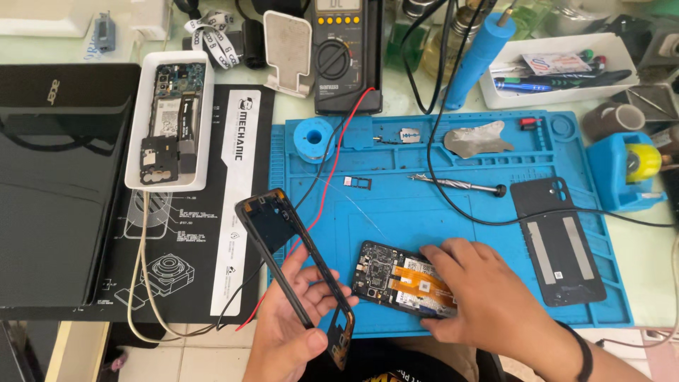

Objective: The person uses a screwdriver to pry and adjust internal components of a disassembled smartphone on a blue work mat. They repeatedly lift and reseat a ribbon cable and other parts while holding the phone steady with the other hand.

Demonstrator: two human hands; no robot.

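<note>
Now the person is working over the big blue rubber repair mat (pixel 453 163). On it the opened black phone body with its bare circuit board and orange flat cable (pixel 403 281) is lying near the front edge. The right hand (pixel 481 297) is pressing it down, fingers spread flat on top. I think a soft, steady press is best, so the cable is not bending. The left hand (pixel 293 315) is holding the thin black plastic phone frame (pixel 293 265) tilted, fingers curled round its edge.
</note>
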